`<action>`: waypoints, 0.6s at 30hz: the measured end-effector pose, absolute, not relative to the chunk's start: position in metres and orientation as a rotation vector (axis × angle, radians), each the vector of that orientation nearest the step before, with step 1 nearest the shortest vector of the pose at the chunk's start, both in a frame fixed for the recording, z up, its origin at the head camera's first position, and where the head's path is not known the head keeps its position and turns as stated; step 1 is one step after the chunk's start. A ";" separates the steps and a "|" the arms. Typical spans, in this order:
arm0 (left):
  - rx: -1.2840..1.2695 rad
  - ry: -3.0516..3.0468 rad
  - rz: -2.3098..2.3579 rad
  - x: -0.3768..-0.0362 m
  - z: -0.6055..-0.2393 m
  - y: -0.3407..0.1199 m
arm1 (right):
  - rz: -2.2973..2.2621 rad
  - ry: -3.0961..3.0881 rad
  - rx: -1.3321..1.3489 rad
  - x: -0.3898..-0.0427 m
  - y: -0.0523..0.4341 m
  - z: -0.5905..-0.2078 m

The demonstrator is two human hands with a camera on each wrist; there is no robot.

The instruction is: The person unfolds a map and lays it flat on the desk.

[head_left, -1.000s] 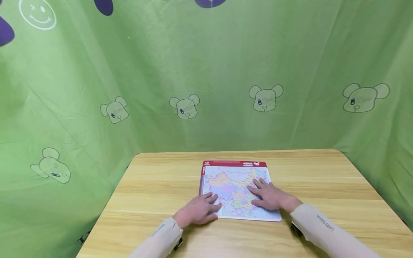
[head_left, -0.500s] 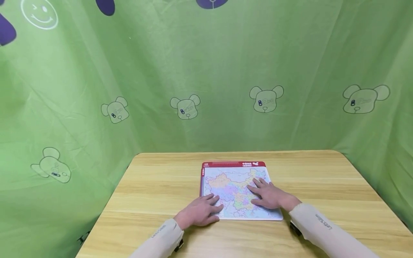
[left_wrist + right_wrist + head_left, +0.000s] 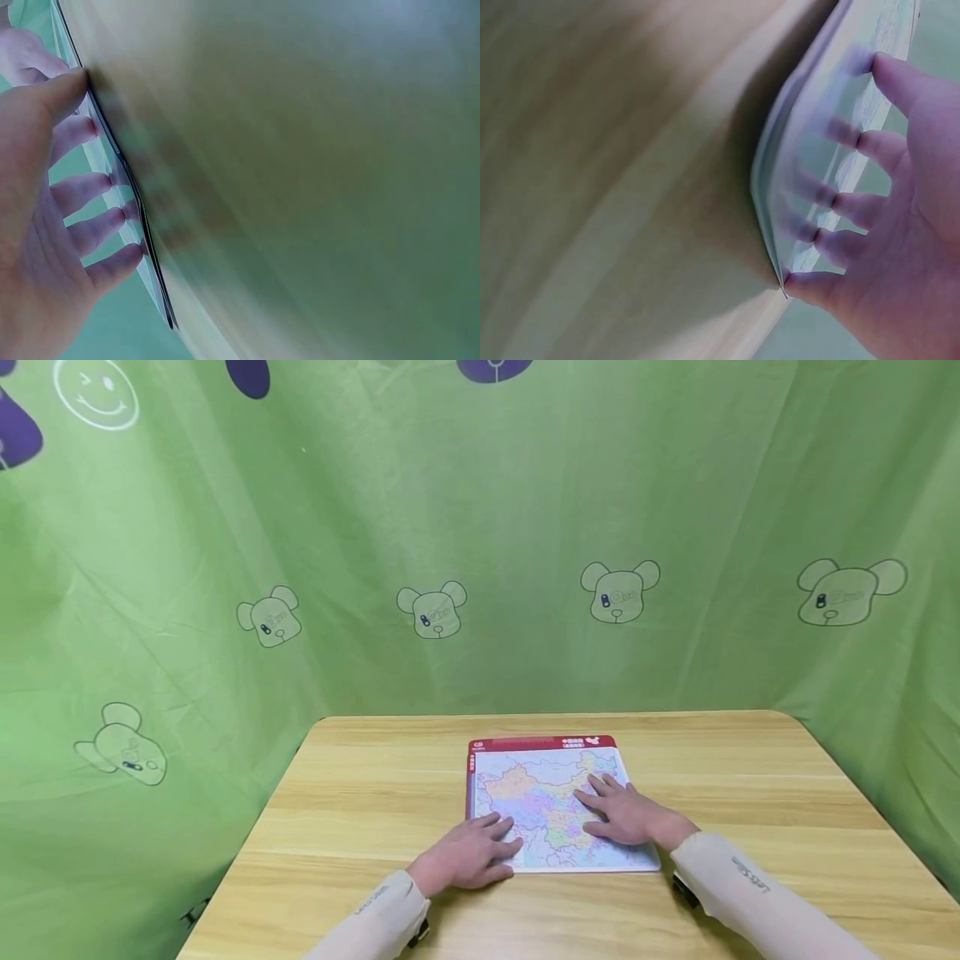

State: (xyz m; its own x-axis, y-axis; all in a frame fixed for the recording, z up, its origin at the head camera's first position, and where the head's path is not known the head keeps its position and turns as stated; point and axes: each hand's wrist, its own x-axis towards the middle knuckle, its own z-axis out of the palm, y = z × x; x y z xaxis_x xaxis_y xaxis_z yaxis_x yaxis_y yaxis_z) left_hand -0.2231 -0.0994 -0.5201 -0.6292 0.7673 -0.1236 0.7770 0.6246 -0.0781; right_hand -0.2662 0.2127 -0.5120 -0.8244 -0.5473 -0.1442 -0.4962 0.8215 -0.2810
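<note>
A map board point(image 3: 551, 768) with a red top border lies on the wooden table, printed with a pastel-coloured map. My left hand point(image 3: 468, 853) rests on its lower left part with fingers spread. On its right side lies my right hand point(image 3: 630, 814), fingers also spread. In the left wrist view, the fingertips of the left hand point(image 3: 45, 195) touch the glossy surface, the thumb at the near edge. The right wrist view has the right hand point(image 3: 900, 187) with fingertips on the shiny face. Both views show the board's edge in thin layers, slightly bent up from the table.
The wooden table point(image 3: 360, 802) has rounded far corners and extends on both sides of the board. A green curtain point(image 3: 510, 485) with bear-head prints hangs behind the table and along its sides.
The map board has turned slightly counterclockwise, its lower edge shifting right and its top left corner coming nearer. My left hand has moved slightly right with it; my right hand has hardly moved.
</note>
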 end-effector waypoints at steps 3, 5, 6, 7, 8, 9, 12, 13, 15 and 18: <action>1.324 2.758 -0.184 -0.222 -0.521 -0.099 | -0.340 2.787 -0.810 -0.266 0.213 -0.512; 1.330 2.758 -0.177 -0.222 -0.521 -0.099 | -0.340 2.786 -0.808 -0.266 0.213 -0.512; 1.331 2.759 -0.177 -0.222 -0.521 -0.099 | -0.339 2.786 -0.806 -0.266 0.213 -0.511; 1.331 2.758 -0.178 -0.221 -0.521 -0.099 | -0.337 2.786 -0.805 -0.266 0.212 -0.511; 1.332 2.758 -0.181 -0.222 -0.521 -0.098 | -0.335 2.787 -0.803 -0.266 0.213 -0.511; 1.333 2.757 -0.182 -0.222 -0.521 -0.098 | -0.334 2.787 -0.802 -0.267 0.213 -0.512; 1.335 2.752 -0.185 -0.222 -0.521 -0.098 | -0.333 2.788 -0.804 -0.267 0.213 -0.513; 1.336 2.751 -0.183 -0.222 -0.521 -0.098 | -0.332 2.789 -0.807 -0.268 0.213 -0.514; 1.337 2.750 -0.177 -0.222 -0.520 -0.098 | -0.333 2.790 -0.810 -0.269 0.213 -0.515; 1.329 2.752 -0.162 -0.222 -0.519 -0.098 | -0.330 2.802 -0.823 -0.270 0.213 -0.516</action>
State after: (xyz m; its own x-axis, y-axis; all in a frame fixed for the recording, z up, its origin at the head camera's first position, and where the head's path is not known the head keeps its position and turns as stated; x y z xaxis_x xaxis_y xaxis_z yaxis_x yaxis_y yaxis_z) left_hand -0.2221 -0.0979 -0.5191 -0.6205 0.7752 -0.1187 0.7838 0.6182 -0.0601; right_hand -0.2698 0.2134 -0.5155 -0.8243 -0.5512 -0.1298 -0.5059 0.8198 -0.2684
